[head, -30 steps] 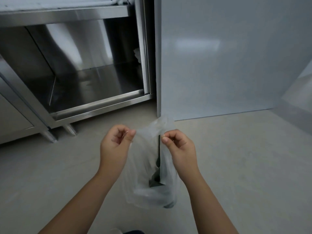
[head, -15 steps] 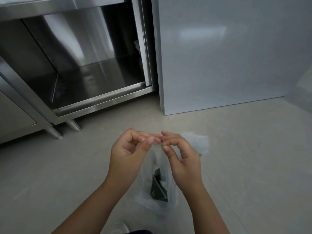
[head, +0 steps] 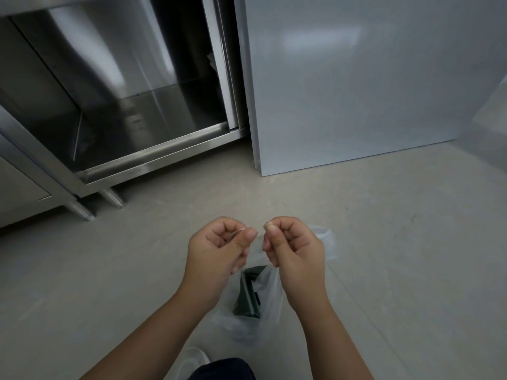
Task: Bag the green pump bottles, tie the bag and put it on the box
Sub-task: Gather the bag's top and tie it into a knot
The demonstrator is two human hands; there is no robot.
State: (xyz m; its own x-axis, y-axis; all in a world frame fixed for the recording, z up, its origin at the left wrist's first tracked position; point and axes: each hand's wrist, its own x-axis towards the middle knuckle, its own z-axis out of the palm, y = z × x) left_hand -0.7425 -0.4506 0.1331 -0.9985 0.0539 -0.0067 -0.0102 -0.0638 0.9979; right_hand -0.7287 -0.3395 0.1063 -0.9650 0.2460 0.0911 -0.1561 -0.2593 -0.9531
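Overall, a pale grey floor (head: 384,242) is filling the lower two thirds of the frame. A large, smooth, light grey panel (head: 370,91) is standing on it at the upper right, its bottom edge meeting the floor. A stainless steel cabinet (head: 123,105) is occupying the upper left, just beside the panel; its front is open, showing a bare reflective interior, and it is standing on short metal feet (head: 113,197).

Two bare forearms are reaching up from the bottom edge to the lower centre. The left hand (head: 216,248) and the right hand (head: 295,249) are sitting close together at the same height, not touching. On each hand the fingers (head: 285,229) are curling tightly into the palm, with the thumb pressing against the forefinger. Each hand is pinching a thin twisted piece of a clear plastic bag (head: 270,292) at its top.

The bag is hanging below and between the two hands, with a loose flap showing behind the right hand. Whether its bottom is touching the floor cannot be told. A dark green bottle (head: 248,294) is lying tilted inside the bag, under the gap between the hands; its pump is not discernible, nor is the count.

A white shoe tip (head: 193,362) and a dark trouser leg (head: 222,370) are showing at the bottom edge.
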